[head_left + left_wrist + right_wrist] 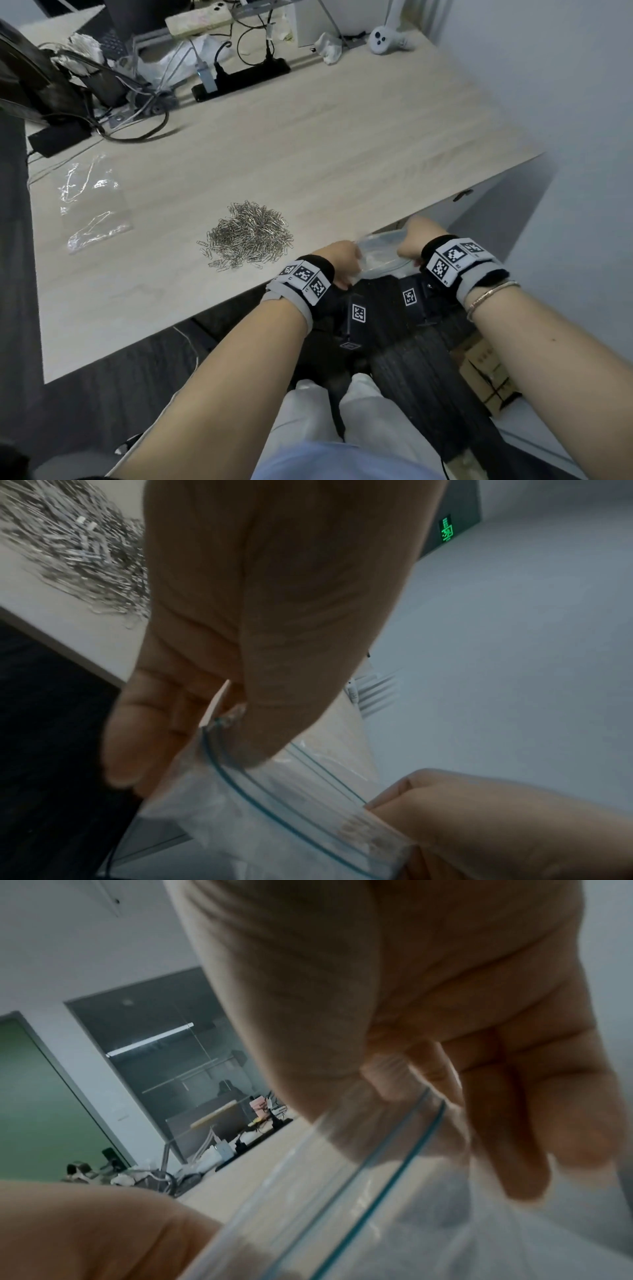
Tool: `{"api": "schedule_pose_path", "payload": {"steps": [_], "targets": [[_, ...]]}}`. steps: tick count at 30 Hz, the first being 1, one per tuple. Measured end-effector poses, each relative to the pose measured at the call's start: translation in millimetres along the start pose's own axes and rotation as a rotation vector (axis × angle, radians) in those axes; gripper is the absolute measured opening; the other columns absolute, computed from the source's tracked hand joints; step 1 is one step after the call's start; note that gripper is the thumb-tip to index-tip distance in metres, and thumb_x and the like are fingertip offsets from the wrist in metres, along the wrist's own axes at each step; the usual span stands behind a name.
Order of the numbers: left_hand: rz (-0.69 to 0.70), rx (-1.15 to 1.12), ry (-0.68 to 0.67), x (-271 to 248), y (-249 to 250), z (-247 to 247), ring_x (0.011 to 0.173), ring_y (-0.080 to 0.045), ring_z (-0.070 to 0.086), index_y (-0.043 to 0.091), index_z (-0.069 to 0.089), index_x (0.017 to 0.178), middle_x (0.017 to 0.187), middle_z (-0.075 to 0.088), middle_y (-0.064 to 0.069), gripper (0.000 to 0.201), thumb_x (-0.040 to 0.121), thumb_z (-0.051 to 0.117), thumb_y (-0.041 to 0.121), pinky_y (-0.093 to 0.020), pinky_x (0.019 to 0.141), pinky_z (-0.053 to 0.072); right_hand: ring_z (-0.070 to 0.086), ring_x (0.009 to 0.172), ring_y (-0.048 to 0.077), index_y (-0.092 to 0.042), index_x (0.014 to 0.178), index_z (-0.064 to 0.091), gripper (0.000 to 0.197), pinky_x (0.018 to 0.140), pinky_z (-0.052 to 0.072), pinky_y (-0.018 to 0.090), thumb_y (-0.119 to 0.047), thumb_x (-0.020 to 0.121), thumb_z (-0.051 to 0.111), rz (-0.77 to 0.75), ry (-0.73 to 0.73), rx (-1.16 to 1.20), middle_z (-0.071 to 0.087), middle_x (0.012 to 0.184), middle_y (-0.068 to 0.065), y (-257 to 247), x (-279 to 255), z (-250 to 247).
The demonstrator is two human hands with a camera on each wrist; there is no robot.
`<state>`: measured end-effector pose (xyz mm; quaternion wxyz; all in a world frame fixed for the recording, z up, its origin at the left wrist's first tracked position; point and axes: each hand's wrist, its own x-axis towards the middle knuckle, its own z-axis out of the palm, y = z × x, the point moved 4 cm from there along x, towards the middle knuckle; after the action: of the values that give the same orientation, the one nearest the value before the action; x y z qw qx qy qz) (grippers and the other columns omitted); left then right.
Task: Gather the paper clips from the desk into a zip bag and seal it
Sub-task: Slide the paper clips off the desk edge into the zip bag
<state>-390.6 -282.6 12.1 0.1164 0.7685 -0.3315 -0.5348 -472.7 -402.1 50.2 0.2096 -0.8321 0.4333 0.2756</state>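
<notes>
Opening step: left hand [344, 262] and right hand [411, 245] each pinch an end of the zip bag [380, 255] mouth at the table [308, 164] edge. Paper clips [248, 236] lie unbagged; next, likely spread the mouth and sweep them in.

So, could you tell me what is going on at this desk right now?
A person is holding a clear zip bag at the near edge of the desk, the left hand pinching one end of its mouth and the right hand the other. The bag's mouth looks open in the wrist views. The paper clips lie in a heap on the desk just left of the hands, none visibly bagged yet. A second clear bag lies flat further left.
</notes>
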Motion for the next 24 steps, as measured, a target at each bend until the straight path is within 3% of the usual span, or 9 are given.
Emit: {"api": "schedule_pose_path", "payload": {"steps": [3, 6, 8, 9, 11, 14, 17, 21, 24], "targets": [[-0.057, 0.122, -0.141, 1, -18, 14, 0.094, -0.032, 0.069, 0.007, 0.055, 0.109, 0.112, 0.066, -0.023, 0.024, 0.089, 0.043, 0.003, -0.039, 0.079, 0.057, 0.057, 0.067, 0.026, -0.005, 0.066, 0.047, 0.021, 0.05, 0.043, 0.027, -0.012, 0.086, 0.05, 0.006, -0.096, -0.039, 0.054, 0.065, 0.009, -3, 4, 21], [-0.105, 0.101, -0.109, 5, -39, 19, 0.092, -0.032, 0.069, -0.003, 0.054, 0.115, 0.104, 0.068, -0.024, 0.03, 0.091, 0.042, 0.01, -0.042, 0.08, 0.058, 0.056, 0.069, 0.025, -0.005, 0.069, 0.052, 0.019, 0.059, 0.046, 0.028, -0.014, 0.085, 0.053, -0.052, -0.135, -0.076, 0.059, 0.074, 0.011, -13, 8, 43], [-0.112, 0.118, -0.088, 5, -56, 20, 0.09, -0.03, 0.07, 0.001, 0.057, 0.114, 0.103, 0.069, -0.02, 0.03, 0.09, 0.045, 0.013, -0.04, 0.076, 0.059, 0.062, 0.092, 0.026, -0.005, 0.091, 0.068, 0.018, 0.079, 0.05, 0.029, -0.01, 0.084, 0.053, -0.158, -0.132, -0.055, 0.067, 0.105, 0.013, -21, 16, 57], [-0.106, 0.132, -0.081, 6, -66, 21, 0.09, -0.03, 0.07, 0.003, 0.06, 0.113, 0.104, 0.069, -0.018, 0.029, 0.088, 0.048, 0.013, -0.038, 0.075, 0.059, 0.059, 0.107, 0.025, -0.009, 0.104, 0.069, 0.026, 0.09, 0.048, 0.029, -0.007, 0.084, 0.053, -0.208, -0.121, -0.019, 0.062, 0.122, 0.01, -26, 18, 63], [-0.061, 0.146, -0.027, 5, -83, 20, 0.092, -0.029, 0.067, 0.008, 0.065, 0.11, 0.106, 0.068, -0.011, 0.028, 0.086, 0.05, 0.012, -0.035, 0.074, 0.056, 0.049, 0.124, 0.024, -0.016, 0.11, 0.068, 0.035, 0.101, 0.04, 0.029, 0.0, 0.084, 0.051, -0.284, -0.127, 0.032, 0.05, 0.138, 0.006, -37, 17, 73], [0.011, 0.099, 0.131, 0, -105, 13, 0.1, -0.021, 0.061, 0.016, 0.07, 0.102, 0.108, 0.067, -0.004, 0.026, 0.085, 0.052, 0.008, -0.03, 0.086, 0.049, 0.054, 0.118, 0.023, -0.013, 0.108, 0.069, 0.033, 0.101, 0.042, 0.03, 0.0, 0.085, 0.05, -0.311, -0.201, 0.002, 0.057, 0.13, 0.007, -51, 22, 93], [0.015, 0.056, 0.251, -6, -130, 11, 0.102, -0.023, 0.061, 0.013, 0.068, 0.102, 0.108, 0.067, -0.007, 0.029, 0.084, 0.05, 0.001, -0.032, 0.09, 0.048, 0.058, 0.112, 0.023, -0.01, 0.116, 0.064, 0.033, 0.095, 0.047, 0.029, -0.002, 0.086, 0.053, -0.293, -0.239, -0.047, 0.062, 0.123, 0.009, -61, 25, 111], [0.002, 0.162, 0.19, -20, -154, 20, 0.102, -0.03, 0.056, 0.009, 0.052, 0.121, 0.115, 0.059, -0.015, 0.034, 0.087, 0.051, 0.009, -0.03, 0.078, 0.042, 0.054, 0.118, 0.024, -0.014, 0.133, 0.05, 0.05, 0.088, 0.044, 0.025, -0.003, 0.085, 0.054, -0.379, -0.272, -0.059, 0.053, 0.135, 0.007, -79, 23, 128], [0.012, 0.078, 0.195, -24, -171, 25, 0.106, -0.028, 0.057, 0.01, 0.04, 0.13, 0.119, 0.055, -0.012, 0.052, 0.082, 0.06, 0.013, -0.029, 0.08, 0.045, 0.054, 0.117, 0.026, -0.017, 0.136, 0.047, 0.059, 0.09, 0.042, 0.025, -0.01, 0.079, 0.063, -0.46, -0.298, -0.081, 0.054, 0.133, 0.009, -95, 24, 145]]}}
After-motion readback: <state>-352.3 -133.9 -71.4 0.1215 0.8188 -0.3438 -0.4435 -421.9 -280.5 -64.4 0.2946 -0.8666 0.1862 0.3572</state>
